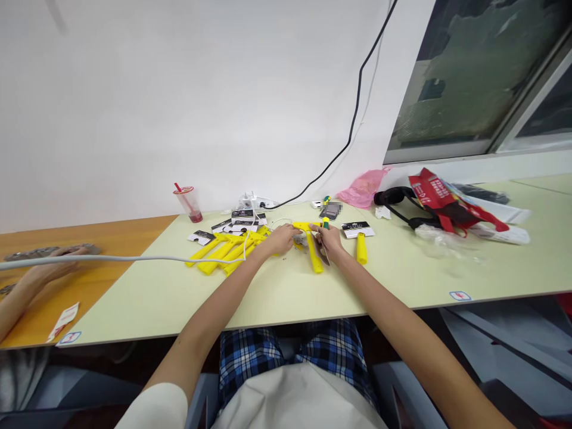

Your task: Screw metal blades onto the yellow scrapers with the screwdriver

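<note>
From my remote seat I see 1 yellow T-shaped handle [315, 255] just right of the frame's centre, between 2 bare hands over the pale worktop [402, 277]. The left hand [281, 239] is at the left end of its crossbar; I cannot tell whether those fingers are clamped on it or only resting there. The right hand [329, 238] is at the crossbar's other end, its fingers closed around a tool [326, 223] with a green and yellow top; I cannot make out what kind it is.

Left of centre I see a pile of yellow handles [218, 253] with black-and-white cards [248, 218] just behind. Right of centre, 1 yellow grip [361, 250] lies by 1 more card [357, 229]. Farther up I have a cup [190, 202] with a red straw at centre left and a pink bag [364, 187] at centre right, with a red bag [435, 193] beyond it. At the left edge, a co-worker's hand [67, 256] is over an orange-brown surface [100, 238].
</note>
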Available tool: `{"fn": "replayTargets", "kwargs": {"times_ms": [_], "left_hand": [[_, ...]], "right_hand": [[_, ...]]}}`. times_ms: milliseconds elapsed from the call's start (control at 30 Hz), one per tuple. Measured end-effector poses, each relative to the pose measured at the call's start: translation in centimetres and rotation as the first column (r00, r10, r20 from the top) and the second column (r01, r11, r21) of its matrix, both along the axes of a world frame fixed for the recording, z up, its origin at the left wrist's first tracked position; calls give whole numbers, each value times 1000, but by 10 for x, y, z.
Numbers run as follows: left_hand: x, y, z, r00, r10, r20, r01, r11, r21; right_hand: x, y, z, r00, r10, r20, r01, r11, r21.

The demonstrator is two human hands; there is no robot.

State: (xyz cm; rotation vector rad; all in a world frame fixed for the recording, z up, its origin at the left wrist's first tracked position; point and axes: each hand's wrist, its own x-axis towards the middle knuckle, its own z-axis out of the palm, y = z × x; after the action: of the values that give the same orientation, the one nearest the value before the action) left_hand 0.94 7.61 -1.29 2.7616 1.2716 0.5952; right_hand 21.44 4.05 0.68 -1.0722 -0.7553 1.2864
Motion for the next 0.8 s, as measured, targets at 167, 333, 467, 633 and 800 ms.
{"fn": "replayTargets", "kwargs": {"times_ms": [167,333,467,633,800], "left_hand": [[10,15,5,995,-34,-90,33,999,-9],[8,17,8,996,52,68,-52,999,1],[-9,17,12,913,176,367,-187,982,-6],[-31,5,10,634,287,719,-250,955,-160],[-36,-18,0,426,354,832,-98,933,-346]], "right_hand": [[2,3,-4,1000,1,9,-1,1000,0],[5,4,-4,1000,17,10,-17,1000,19],[8,8,-7,998,65,24,-65,998,16],[6,11,-16,976,207,71,-212,976,57],[-5,4,-20,931,329,158,-347,932,100]]}}
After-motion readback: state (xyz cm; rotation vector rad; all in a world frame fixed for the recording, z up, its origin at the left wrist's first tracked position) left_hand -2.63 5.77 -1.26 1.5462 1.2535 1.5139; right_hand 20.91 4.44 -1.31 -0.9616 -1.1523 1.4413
